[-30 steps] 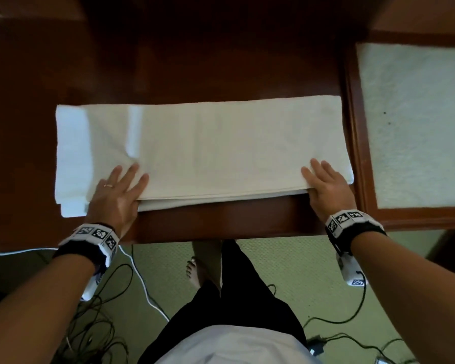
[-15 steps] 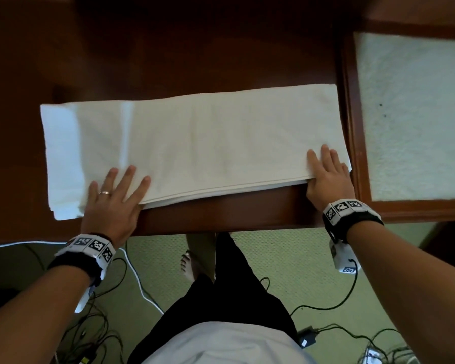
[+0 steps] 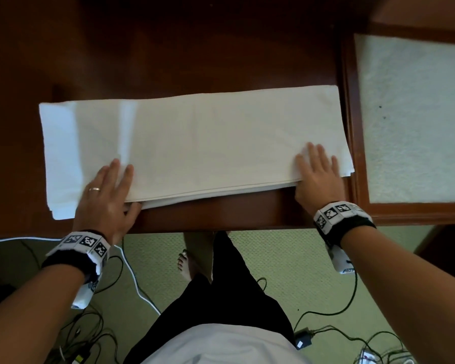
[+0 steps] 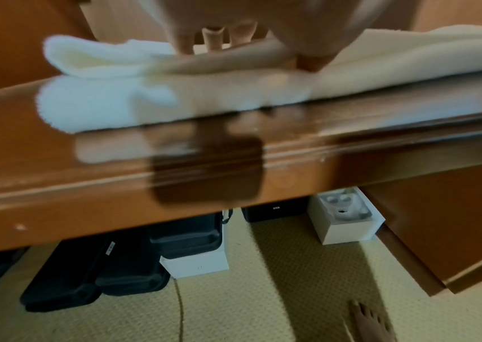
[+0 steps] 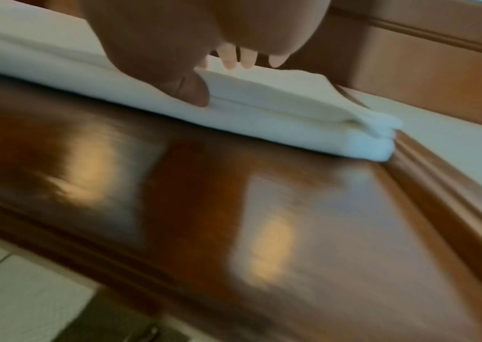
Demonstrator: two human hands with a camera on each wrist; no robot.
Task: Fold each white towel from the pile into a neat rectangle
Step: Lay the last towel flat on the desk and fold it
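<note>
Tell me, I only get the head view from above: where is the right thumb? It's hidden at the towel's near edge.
Observer: In the right wrist view, the right hand sets its thumb against the towel at the seam between two stacked layers.
Operator: And what's under the table?
Observer: The left wrist view shows black cases and white boxes on the carpet beneath the table.
</note>
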